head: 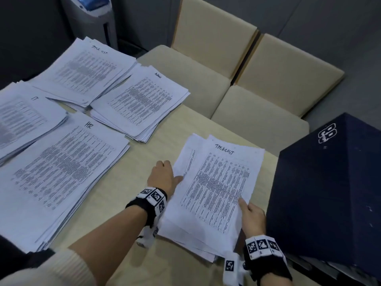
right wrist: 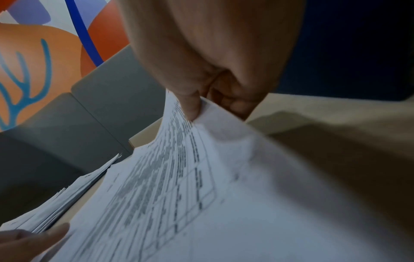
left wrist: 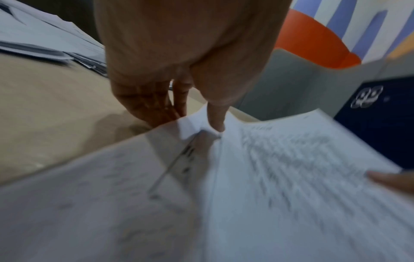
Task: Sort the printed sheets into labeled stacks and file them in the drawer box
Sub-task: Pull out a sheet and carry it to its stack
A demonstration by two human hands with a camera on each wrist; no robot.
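A small pile of printed sheets headed "TASK LIST" lies near the table's right front. My left hand grips its left edge, thumb on top and fingers tucked under. My right hand pinches the top sheet at its right edge, thumb above and fingers below, lifting that edge. Sorted stacks lie to the left: "HR", "IT", "Admin" and a far "TASK LIST" stack. A dark blue drawer box stands right of my right hand.
The beige table carries everything. Two cream chairs are pushed in along the far edge. A grey and blue machine stands on the floor at the back left.
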